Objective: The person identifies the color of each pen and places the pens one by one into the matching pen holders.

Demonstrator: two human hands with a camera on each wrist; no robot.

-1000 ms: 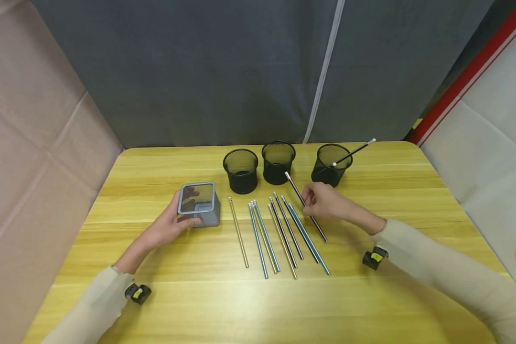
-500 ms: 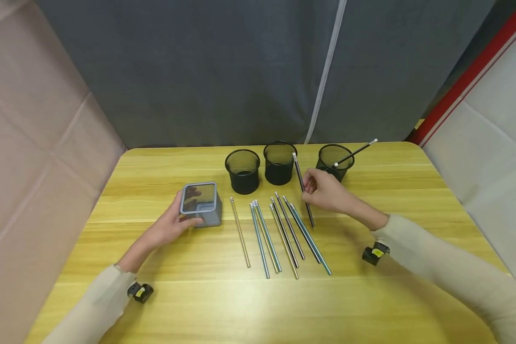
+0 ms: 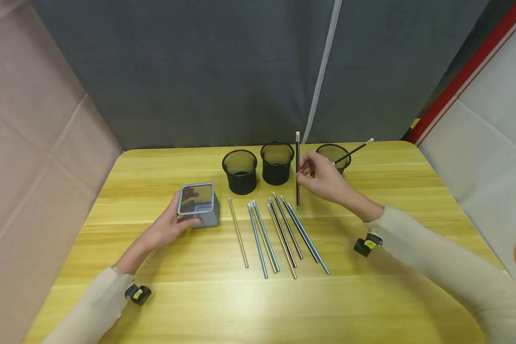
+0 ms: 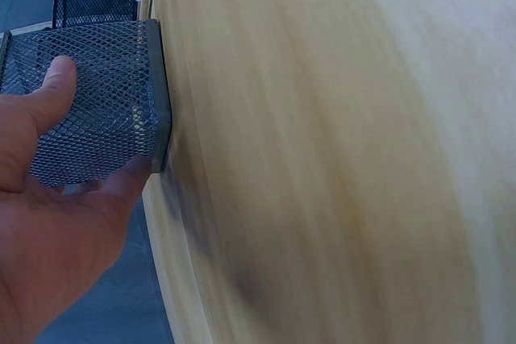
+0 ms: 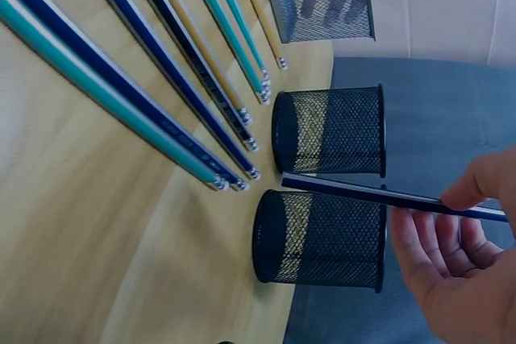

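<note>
My left hand [image 3: 165, 227] grips a grey square mesh pen holder [image 3: 209, 219], thumb across the near side and fingers behind it. In the left wrist view the holder [image 4: 101, 102] sits at the tabletop, the thumb lying over its mesh. Between thumb and fingertips, my right hand [image 3: 324, 179] pinches a black pencil [image 3: 297, 150] held upright, its white eraser end up. This pencil's lower end appears close to two black round mesh cups [image 5: 330, 130] in the right wrist view. Several gold, teal and black pencils [image 3: 279, 234] lie side by side between the hands.
At the table's back stand a left cup [image 3: 241, 181], a middle cup [image 3: 276, 173] and a right cup [image 3: 346, 165], partly behind my right hand. A black pencil [image 3: 359, 147] leans out of the right one. A dark grey curtain [image 3: 198, 71] hangs behind the wooden table [image 3: 189, 301].
My right hand has lifted the black pencil from beside the row, moved it back and left, and turned it from slanted to upright. The left hand and holder have stayed put.
</note>
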